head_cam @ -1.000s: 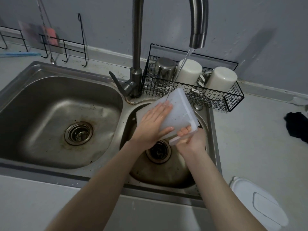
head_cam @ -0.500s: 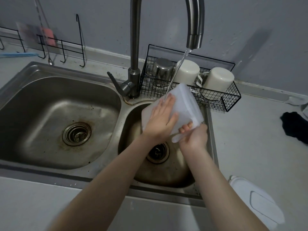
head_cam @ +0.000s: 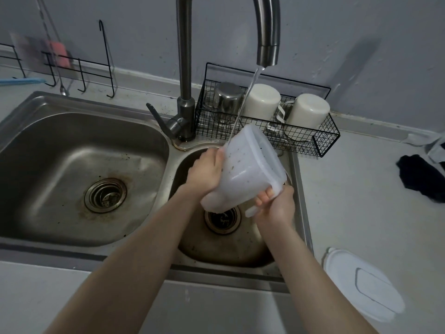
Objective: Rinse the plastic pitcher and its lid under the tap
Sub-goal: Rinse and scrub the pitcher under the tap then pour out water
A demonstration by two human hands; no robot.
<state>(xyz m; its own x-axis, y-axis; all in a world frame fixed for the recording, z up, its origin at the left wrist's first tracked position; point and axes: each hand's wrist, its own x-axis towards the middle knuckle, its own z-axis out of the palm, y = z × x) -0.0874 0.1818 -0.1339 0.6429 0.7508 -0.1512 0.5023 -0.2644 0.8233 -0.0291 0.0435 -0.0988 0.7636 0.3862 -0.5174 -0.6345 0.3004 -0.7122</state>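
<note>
A translucent white plastic pitcher [head_cam: 243, 174] is tilted over the small right sink basin [head_cam: 224, 247], mouth facing up and right. Dark specks cling to its wall. A thin stream of water from the tap spout [head_cam: 267, 44] hits its upper left edge. My left hand [head_cam: 207, 172] presses against the pitcher's left side. My right hand [head_cam: 277, 203] grips the pitcher's handle from below. The white lid [head_cam: 361, 283] lies flat on the counter at the lower right, apart from both hands.
A large left basin [head_cam: 72, 169] lies beside the small one. Behind the tap a black wire basket [head_cam: 320, 145] holds a steel cup and two white cups. A dark cloth [head_cam: 421, 177] lies on the right counter. Wire hooks [head_cam: 81, 68] stand at the back left.
The pitcher has been turned so its open mouth now shows toward the right. My left hand slid from the top face to the left side; my right hand stays on the handle.
</note>
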